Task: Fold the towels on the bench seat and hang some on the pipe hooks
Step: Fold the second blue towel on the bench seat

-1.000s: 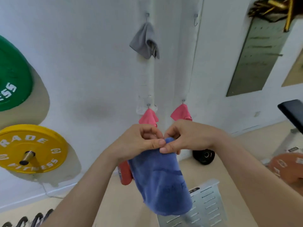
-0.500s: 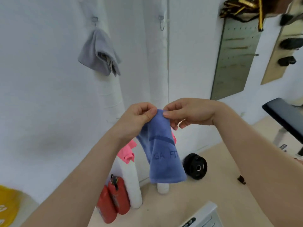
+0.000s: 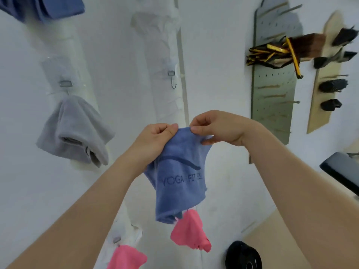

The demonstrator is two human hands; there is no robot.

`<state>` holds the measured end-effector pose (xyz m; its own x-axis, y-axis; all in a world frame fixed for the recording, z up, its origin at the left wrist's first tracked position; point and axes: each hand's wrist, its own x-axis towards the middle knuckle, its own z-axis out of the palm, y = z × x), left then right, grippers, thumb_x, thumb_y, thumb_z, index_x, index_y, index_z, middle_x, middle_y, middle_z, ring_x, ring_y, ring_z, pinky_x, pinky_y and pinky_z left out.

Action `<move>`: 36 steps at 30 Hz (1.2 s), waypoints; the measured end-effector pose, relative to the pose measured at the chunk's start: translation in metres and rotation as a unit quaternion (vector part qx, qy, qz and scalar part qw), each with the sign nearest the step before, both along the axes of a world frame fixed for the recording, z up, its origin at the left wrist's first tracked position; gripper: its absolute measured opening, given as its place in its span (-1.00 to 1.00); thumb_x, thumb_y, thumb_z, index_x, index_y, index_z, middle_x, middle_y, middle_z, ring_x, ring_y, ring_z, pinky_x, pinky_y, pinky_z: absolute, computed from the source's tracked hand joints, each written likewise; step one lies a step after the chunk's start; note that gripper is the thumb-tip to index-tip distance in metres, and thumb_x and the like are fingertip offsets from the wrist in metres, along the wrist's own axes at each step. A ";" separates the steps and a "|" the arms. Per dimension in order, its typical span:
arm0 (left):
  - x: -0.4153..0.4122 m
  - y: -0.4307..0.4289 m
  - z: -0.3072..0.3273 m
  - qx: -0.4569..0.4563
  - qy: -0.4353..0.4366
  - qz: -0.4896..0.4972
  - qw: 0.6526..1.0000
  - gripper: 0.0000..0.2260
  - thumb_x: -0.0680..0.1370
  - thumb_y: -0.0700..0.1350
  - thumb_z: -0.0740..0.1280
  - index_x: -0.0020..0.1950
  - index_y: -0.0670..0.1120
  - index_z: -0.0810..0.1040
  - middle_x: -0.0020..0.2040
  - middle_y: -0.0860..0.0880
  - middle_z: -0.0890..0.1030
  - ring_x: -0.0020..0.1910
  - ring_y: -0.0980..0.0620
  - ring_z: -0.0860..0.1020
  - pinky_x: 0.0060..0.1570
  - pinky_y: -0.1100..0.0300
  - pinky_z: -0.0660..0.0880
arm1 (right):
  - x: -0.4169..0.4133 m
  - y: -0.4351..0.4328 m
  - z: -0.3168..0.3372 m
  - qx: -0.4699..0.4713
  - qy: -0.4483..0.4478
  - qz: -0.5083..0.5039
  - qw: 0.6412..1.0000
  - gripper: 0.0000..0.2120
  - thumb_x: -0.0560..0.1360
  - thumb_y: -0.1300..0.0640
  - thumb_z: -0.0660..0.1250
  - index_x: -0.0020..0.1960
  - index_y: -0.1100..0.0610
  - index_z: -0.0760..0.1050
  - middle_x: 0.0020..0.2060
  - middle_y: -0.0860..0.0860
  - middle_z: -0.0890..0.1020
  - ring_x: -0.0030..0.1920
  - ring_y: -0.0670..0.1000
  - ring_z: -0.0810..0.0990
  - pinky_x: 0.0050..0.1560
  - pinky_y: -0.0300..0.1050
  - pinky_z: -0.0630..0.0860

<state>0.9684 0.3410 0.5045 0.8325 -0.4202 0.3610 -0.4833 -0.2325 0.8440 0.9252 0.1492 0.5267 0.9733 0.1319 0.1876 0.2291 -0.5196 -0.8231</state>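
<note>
I hold a folded blue towel up in front of the white wall. My left hand pinches its top edge on the left and my right hand pinches the same edge on the right. The towel hangs down below both hands. An empty metal hook sits on the right white pipe, above and just left of my hands. A grey towel hangs from the hook on the left pipe. Two pink towels hang on lower hooks. Another blue towel hangs at the top left.
A grey pegboard with straps and a wooden board with black handles are mounted on the wall to the right. The black bench seat juts in at the right edge. A black weight plate lies on the floor below.
My head has tilted up, so the empty hook and grey towel sit lower in view. Both hands keep pinching the blue towel's top edge, raised nearer the empty hook.
</note>
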 end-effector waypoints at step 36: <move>0.193 -0.063 0.070 0.075 -0.337 0.131 0.929 -0.75 0.56 -0.12 0.20 0.17 0.06 0.56 0.13 0.07 0.54 0.12 0.06 0.47 0.11 0.21 0.41 | 0.184 -0.029 0.056 0.200 -0.218 -0.164 0.941 -0.89 0.51 0.07 0.37 -0.03 0.07 0.63 -0.16 0.00 0.69 -0.22 -0.08 0.60 -0.23 -0.28 0.52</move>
<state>1.1613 0.2783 0.5749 0.5200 -0.3226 0.7909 -0.8004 -0.5072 0.3194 1.1089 0.1200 0.5827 0.7682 -0.3288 0.5493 0.4712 -0.2905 -0.8328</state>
